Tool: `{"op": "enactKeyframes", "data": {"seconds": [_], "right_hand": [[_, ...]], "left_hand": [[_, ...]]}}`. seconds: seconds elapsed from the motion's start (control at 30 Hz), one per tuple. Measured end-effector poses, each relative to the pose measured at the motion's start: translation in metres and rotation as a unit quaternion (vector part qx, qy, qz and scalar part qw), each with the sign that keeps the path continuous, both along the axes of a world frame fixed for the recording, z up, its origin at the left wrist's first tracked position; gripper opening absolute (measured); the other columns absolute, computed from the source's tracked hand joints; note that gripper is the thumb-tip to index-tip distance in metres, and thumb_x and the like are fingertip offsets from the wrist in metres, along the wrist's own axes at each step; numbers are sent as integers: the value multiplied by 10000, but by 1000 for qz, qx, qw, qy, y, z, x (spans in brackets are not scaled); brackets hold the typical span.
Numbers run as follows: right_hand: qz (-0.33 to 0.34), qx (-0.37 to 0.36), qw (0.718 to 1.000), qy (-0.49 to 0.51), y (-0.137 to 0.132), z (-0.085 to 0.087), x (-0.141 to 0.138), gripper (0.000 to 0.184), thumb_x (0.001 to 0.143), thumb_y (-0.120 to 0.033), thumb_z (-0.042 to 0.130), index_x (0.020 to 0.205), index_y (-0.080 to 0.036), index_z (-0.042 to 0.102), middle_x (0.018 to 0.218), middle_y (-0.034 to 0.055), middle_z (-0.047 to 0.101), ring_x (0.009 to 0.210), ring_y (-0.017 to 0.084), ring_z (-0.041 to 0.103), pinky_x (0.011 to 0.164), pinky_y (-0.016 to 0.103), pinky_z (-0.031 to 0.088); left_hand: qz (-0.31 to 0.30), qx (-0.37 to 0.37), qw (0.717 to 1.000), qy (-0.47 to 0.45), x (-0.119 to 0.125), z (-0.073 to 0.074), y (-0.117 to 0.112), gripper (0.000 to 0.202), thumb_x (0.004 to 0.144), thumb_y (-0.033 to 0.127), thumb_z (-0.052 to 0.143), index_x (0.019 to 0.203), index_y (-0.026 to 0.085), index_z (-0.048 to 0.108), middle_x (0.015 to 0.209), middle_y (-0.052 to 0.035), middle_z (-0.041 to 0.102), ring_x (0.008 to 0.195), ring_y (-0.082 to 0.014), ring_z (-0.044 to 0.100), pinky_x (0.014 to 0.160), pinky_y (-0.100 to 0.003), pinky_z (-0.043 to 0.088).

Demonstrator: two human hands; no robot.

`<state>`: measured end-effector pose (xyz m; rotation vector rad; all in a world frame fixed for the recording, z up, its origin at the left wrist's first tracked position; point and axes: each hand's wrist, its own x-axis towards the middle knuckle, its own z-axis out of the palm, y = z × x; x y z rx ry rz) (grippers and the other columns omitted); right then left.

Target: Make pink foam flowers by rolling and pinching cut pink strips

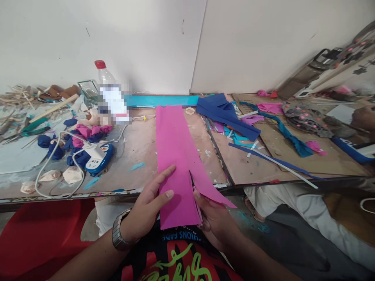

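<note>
A long pink paper sheet (174, 148) reaches from the table over its front edge towards my body. It is slit lengthwise from the near end, and a narrow flap spreads off to the right. My left hand (149, 203) holds the sheet by its left edge, thumb and index finger on top, the other fingers mostly hidden. In my right hand (215, 218) are scissors (192, 180), their dark blades at the upper end of the slit. The handles are largely covered by my fingers and the paper.
Left on the table are a blue-and-white power strip (99, 160) with a white cable, rolled paper flowers (83, 132), green-handled pliers (35, 127) and a red-capped bottle (101, 66). Blue paper (225, 113) and thin strips lie right. Another person's leg (293, 210) shows below.
</note>
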<state>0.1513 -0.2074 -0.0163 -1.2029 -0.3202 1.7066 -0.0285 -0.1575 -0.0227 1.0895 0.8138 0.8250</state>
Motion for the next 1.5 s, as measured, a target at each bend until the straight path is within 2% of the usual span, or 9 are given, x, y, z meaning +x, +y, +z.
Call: {"op": "enactKeyframes", "data": {"seconds": [0.17,0.33,0.47,0.63,0.87,0.97,1.1,1.37,1.5], "right_hand": [[-6,4,1000,3,0,0,-2,496,624,-575,907,797,-203,629,511,-82,512,406,50,289,408,226,152],[11,12,1000,19,2,1,1,508,642,-580,902,780,-191,606,482,-90,506,362,17,218,379,209,140],[21,19,999,18,5,1,3,526,644,-590,899,732,-189,571,438,-94,470,348,16,232,370,198,133],[22,29,999,6,7,2,2,521,651,-598,893,772,-182,604,430,-97,470,351,17,239,369,184,151],[20,21,999,23,8,3,0,507,652,-569,905,874,-183,663,441,-108,462,358,23,233,365,184,204],[6,16,1000,21,7,0,1,498,636,-552,920,856,-180,672,440,-108,458,359,18,208,353,186,151],[5,18,1000,22,7,-2,2,501,655,-520,922,950,-181,701,473,-103,492,368,16,194,350,190,105],[12,27,998,48,6,-1,-2,449,688,-516,904,935,-205,693,539,-78,554,438,63,405,427,200,324],[22,18,999,42,4,-6,-2,456,716,-590,854,888,-200,692,550,-48,588,464,94,447,460,234,357]], "left_hand": [[1,-3,1000,0,-2,0,-1,555,965,368,634,1504,333,510,1636,-24,407,1510,-315,364,1298,-515,189],[-1,-6,1000,1,-4,1,-3,563,966,374,628,1511,317,503,1631,-38,415,1498,-321,382,1294,-526,199],[-8,7,1000,17,-6,3,-6,557,962,381,628,1505,326,513,1640,-23,400,1524,-314,335,1299,-508,192],[-18,24,999,39,-8,8,-11,555,956,389,633,1497,345,519,1640,-1,401,1549,-284,287,1300,-465,203],[-20,24,998,51,-7,10,-14,566,947,409,637,1497,349,521,1637,1,406,1552,-283,283,1301,-460,204],[-22,20,998,49,-8,9,-14,582,950,414,632,1513,347,501,1647,-5,389,1548,-299,288,1299,-477,204],[-23,19,999,43,-8,7,-15,581,956,410,621,1519,339,494,1652,-13,379,1546,-311,289,1298,-500,198],[-21,27,999,41,-8,9,-14,590,956,374,624,1526,350,474,1667,-10,346,1561,-293,247,1299,-474,185],[16,-3,1000,-8,-3,11,-3,676,932,318,647,1555,381,392,1671,-10,327,1511,-293,341,1237,-446,326]]}}
